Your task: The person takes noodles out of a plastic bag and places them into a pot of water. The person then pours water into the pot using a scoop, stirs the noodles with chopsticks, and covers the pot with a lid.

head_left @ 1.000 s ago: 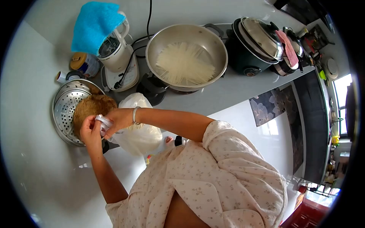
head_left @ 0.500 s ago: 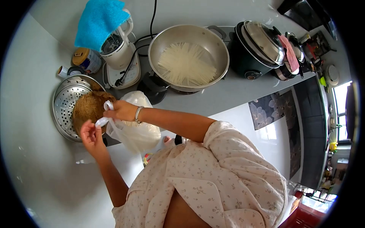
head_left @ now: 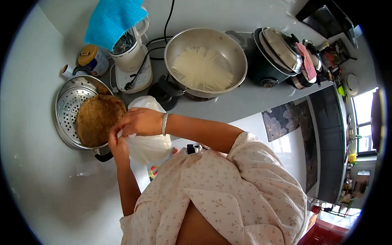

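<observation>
My left hand and my right hand meet at the gathered top of a translucent white plastic bag. Fingers of both are closed on the bag; the exact grip is partly hidden behind the right hand, whose wrist wears a silver bangle. Pale contents show dimly inside the bag, at the counter's front edge. Just left of my hands, a round brown thing with a rough, cake-like surface lies in a perforated steel steamer.
A wide steel pan holds dry white noodles. Behind stand a white appliance under a blue cloth and a tin with a gold lid. A dark green rice cooker stands right of the pan. Black cables cross the counter.
My hands have come together at the bag's top. The left moved right, off the steamer's edge, and the bag's two tied-looking ends are now hidden by fingers. The view shifted slightly.
</observation>
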`<state>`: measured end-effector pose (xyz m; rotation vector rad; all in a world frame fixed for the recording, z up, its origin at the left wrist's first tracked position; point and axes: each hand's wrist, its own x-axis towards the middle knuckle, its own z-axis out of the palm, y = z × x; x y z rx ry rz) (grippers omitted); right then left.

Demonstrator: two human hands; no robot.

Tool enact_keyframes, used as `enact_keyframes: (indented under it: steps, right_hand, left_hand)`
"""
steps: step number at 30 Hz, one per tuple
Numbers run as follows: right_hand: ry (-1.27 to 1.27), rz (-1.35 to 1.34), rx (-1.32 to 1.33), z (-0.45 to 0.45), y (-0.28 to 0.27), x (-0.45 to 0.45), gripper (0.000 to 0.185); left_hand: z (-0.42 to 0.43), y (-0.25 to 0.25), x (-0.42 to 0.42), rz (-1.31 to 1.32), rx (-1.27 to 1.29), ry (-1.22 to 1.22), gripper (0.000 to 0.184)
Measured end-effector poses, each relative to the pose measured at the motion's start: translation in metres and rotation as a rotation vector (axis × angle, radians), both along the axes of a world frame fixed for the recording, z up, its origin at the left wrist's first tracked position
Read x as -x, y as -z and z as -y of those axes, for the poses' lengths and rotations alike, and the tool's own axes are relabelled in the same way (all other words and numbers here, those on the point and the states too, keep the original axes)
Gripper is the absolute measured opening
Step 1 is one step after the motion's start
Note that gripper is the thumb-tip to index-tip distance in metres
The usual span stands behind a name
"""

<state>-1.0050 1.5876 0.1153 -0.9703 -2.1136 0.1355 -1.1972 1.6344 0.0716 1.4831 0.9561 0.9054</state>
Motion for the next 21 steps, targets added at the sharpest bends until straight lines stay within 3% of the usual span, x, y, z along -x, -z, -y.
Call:
enact_keyframes:
  steps: [4, 6, 7, 10, 11, 13, 15, 19, 21]
  right_hand:
    - [0.238, 0.137, -0.209, -0.008, 0.003, 0.001, 0.023]
    - [0.226, 0.114, -0.233, -0.013, 0.005, 0.009, 0.024]
    - [0.214, 0.089, -0.258, -0.016, 0.007, 0.015, 0.026]
    - [0.31, 0.064, -0.329, -0.015, 0.0, 0.018, 0.02]
    - [0.356, 0.041, -0.391, -0.013, -0.003, 0.016, 0.017]
    - [0.377, 0.061, -0.373, -0.007, 0.004, 0.013, 0.015]
    - [0.403, 0.083, -0.354, 0.005, 0.014, 0.008, 0.013]
    - [0.541, 0.057, -0.045, 0.04, 0.051, -0.011, 0.008]
    - [0.632, 0.003, 0.119, 0.063, 0.081, -0.021, 0.007]
  left_hand:
    - [0.003, -0.027, 0.0, -0.008, 0.165, 0.112, 0.036]
    - [-0.002, -0.022, -0.004, 0.43, 0.38, 0.175, 0.036]
    - [-0.003, -0.021, -0.002, 0.428, 0.38, 0.181, 0.036]
    - [-0.01, -0.011, 0.009, 0.075, 0.143, 0.187, 0.037]
    - [-0.016, -0.01, 0.015, 0.074, 0.147, 0.194, 0.037]
    - [-0.023, -0.013, 0.019, -0.204, -0.148, 0.107, 0.028]
    - [-0.028, -0.013, 0.021, -0.162, -0.16, 0.086, 0.021]
    - [-0.051, -0.001, 0.041, -0.156, -0.206, 0.061, 0.019]
    - [-0.053, 0.012, 0.046, -0.339, -0.185, -0.007, 0.019]
